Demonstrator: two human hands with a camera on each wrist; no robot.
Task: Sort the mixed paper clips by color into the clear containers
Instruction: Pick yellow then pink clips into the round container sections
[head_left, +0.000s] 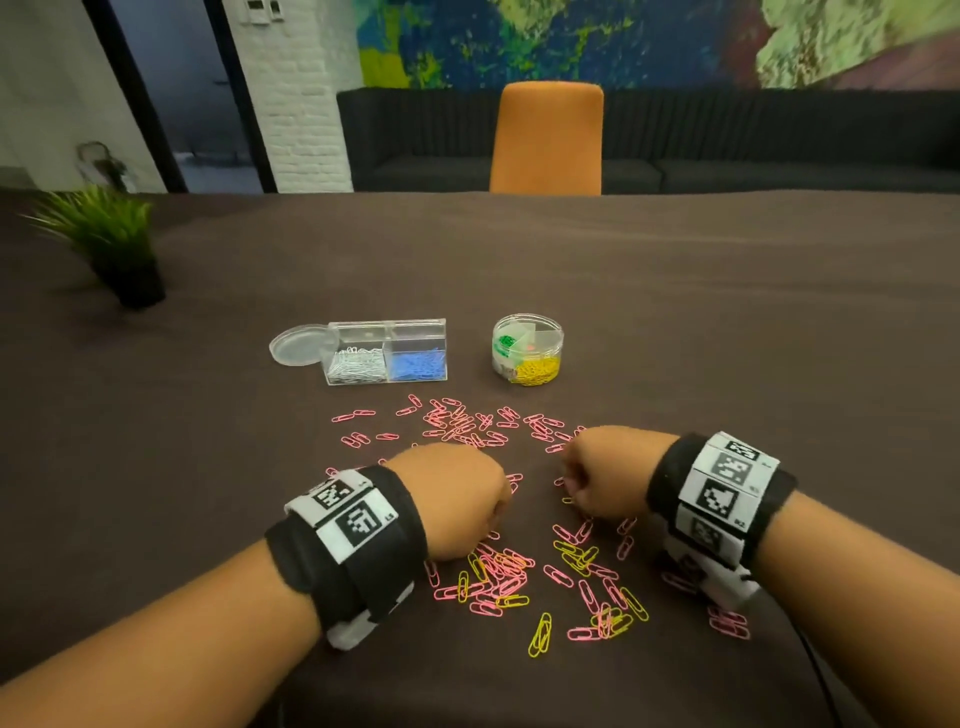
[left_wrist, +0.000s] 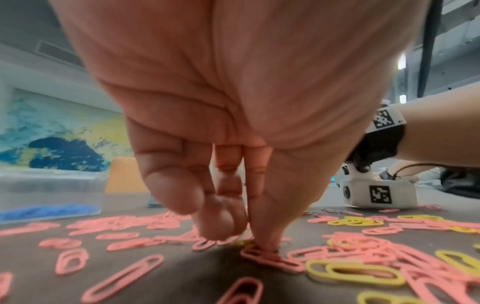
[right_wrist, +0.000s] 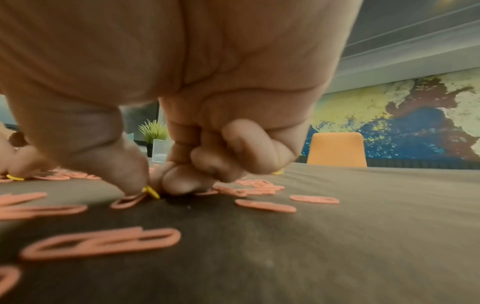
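Note:
Pink paper clips (head_left: 457, 423) and yellow paper clips (head_left: 540, 634) lie mixed on the brown tablecloth. My left hand (left_wrist: 244, 238) is curled fingers-down on the pile, and its thumb and fingertips pinch a yellow clip (left_wrist: 239, 244) at the cloth. My right hand (right_wrist: 153, 187) is curled too, with thumb and forefinger pinching another yellow clip (right_wrist: 151, 191) that touches the cloth. Behind the pile stand a clear rectangular box (head_left: 387, 353) with white and blue clips, and a round clear tub (head_left: 527, 349) with yellow and green clips.
The tub's round lid (head_left: 301, 344) leans against the box's left end. A small potted plant (head_left: 111, 244) stands at the far left. An orange chair (head_left: 548, 137) is behind the table's far edge. A black cable (head_left: 815, 670) trails from my right wrist.

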